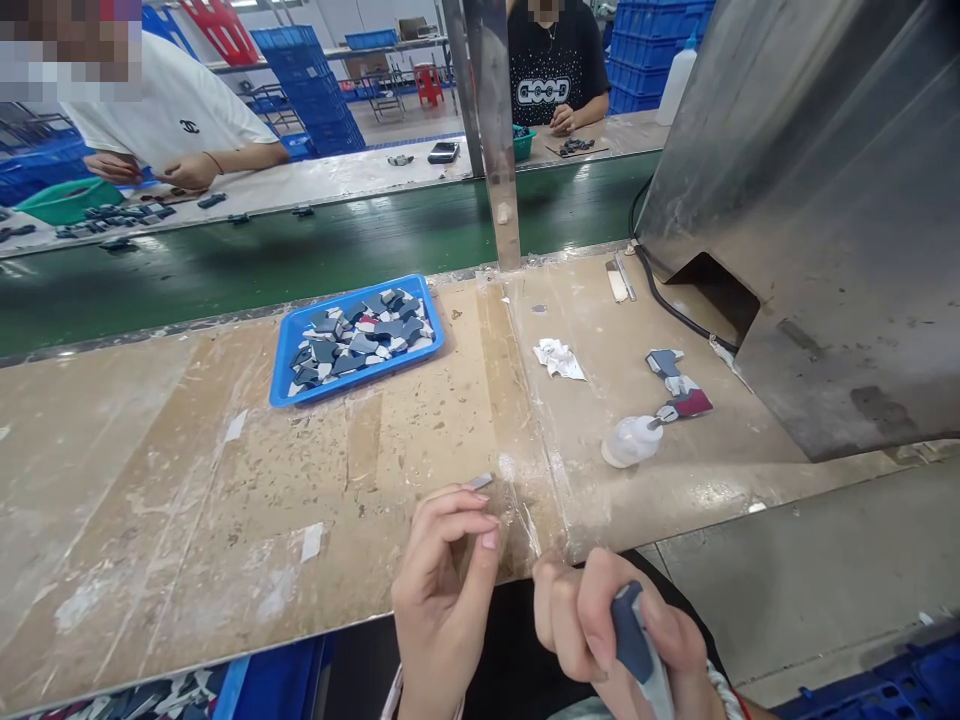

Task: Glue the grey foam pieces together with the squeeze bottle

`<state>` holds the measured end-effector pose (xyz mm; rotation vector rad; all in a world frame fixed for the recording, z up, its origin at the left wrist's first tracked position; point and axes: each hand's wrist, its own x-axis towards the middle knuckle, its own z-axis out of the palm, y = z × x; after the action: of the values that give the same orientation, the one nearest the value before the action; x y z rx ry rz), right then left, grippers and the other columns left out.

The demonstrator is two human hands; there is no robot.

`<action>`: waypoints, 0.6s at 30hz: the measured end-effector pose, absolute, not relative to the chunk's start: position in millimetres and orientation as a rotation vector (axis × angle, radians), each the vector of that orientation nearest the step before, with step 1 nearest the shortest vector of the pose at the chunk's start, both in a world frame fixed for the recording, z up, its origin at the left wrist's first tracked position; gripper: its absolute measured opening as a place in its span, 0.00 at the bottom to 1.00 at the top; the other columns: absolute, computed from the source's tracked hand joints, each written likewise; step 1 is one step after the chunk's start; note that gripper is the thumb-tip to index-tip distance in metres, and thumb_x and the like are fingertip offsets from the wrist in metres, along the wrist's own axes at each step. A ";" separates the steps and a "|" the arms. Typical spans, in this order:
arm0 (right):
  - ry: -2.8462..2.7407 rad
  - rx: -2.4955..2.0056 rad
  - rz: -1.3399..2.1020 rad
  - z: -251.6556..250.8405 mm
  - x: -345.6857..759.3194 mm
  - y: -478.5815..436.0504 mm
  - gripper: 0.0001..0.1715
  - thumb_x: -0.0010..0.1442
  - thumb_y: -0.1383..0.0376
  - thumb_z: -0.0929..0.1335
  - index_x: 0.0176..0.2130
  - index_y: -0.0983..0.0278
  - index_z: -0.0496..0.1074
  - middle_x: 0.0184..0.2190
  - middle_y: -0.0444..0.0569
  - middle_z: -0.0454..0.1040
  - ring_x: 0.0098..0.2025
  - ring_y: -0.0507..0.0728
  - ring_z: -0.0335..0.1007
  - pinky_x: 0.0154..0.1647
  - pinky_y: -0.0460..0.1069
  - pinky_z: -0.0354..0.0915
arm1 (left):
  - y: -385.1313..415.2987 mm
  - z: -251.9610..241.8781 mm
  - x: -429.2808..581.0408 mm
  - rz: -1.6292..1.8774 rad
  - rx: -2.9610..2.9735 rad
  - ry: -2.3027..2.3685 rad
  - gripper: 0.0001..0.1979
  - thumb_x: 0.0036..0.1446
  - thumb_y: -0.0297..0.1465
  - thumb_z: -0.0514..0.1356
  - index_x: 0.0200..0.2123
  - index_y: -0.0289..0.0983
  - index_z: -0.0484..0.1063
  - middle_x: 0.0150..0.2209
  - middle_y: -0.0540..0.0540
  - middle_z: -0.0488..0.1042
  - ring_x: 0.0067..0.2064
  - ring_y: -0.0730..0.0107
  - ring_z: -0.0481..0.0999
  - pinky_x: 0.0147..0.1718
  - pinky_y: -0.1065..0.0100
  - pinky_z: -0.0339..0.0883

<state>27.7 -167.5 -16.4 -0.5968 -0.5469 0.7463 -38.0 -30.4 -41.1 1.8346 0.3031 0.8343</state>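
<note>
My right hand [607, 620] is closed around a dark blue-grey and white piece [636, 635], low in front of me at the table's edge. To its left, my left hand [446, 590] is raised with fingers bent and apart from the thumb; nothing shows between them. Just past its fingertips is a small grey metal strip [481, 481], apparently on the table. A blue tray [281, 375] farther off holds many similar grey, white and maroon pieces. On the right, a translucent squeeze bottle [631, 441] lies tipped, its nozzle by a few loose pieces [686, 403].
Crumpled white paper [559, 358] lies right of the tray. A metal housing [817, 230] with a black cable [667, 300] stands at right. Beyond a metal post [501, 140] and green conveyor [360, 235], two people sit working. A blue bin [281, 680] is below the table.
</note>
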 end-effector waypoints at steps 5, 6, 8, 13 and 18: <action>-0.390 -0.310 0.855 -17.6 20.7 -161.9 0.25 0.72 0.48 0.60 0.28 0.60 0.58 0.17 0.39 0.49 0.26 0.54 0.44 0.31 0.50 0.46 | -29.2 -40.6 -38.6 0.813 1.831 0.300 0.09 0.67 0.23 0.59 0.40 0.43 0.75 0.45 0.49 0.71 0.54 0.71 0.71 0.56 0.75 0.67; -0.395 -0.269 0.860 -19.5 20.4 -161.1 0.25 0.72 0.49 0.59 0.29 0.61 0.58 0.17 0.39 0.49 0.26 0.54 0.44 0.31 0.50 0.46 | -29.0 -40.2 -38.7 0.807 1.831 0.300 0.09 0.67 0.22 0.59 0.40 0.43 0.75 0.45 0.49 0.71 0.54 0.71 0.71 0.55 0.75 0.67; -0.403 -0.213 0.858 -23.5 20.4 -159.9 0.24 0.72 0.50 0.58 0.30 0.61 0.58 0.18 0.39 0.48 0.26 0.54 0.44 0.31 0.50 0.44 | -28.6 -39.4 -38.8 0.796 1.831 0.297 0.09 0.67 0.22 0.59 0.40 0.43 0.75 0.45 0.49 0.70 0.54 0.71 0.71 0.54 0.76 0.68; -0.383 -0.181 0.860 -25.7 21.0 -160.0 0.24 0.74 0.51 0.56 0.30 0.61 0.58 0.18 0.39 0.49 0.25 0.54 0.43 0.31 0.52 0.40 | -28.4 -38.9 -38.8 0.798 1.842 0.296 0.09 0.67 0.23 0.59 0.40 0.44 0.75 0.45 0.49 0.70 0.54 0.71 0.70 0.54 0.75 0.68; -0.303 -0.240 0.935 -21.0 20.9 -163.8 0.25 0.73 0.49 0.58 0.30 0.61 0.61 0.18 0.38 0.49 0.25 0.54 0.43 0.32 0.52 0.40 | -28.1 -40.0 -37.8 0.798 1.849 0.297 0.09 0.67 0.22 0.59 0.40 0.43 0.74 0.45 0.49 0.71 0.54 0.71 0.70 0.54 0.75 0.68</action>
<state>20.9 -163.8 -21.0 -0.2401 -0.3030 0.9352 -37.8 -28.1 -40.0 1.8486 0.2971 0.7983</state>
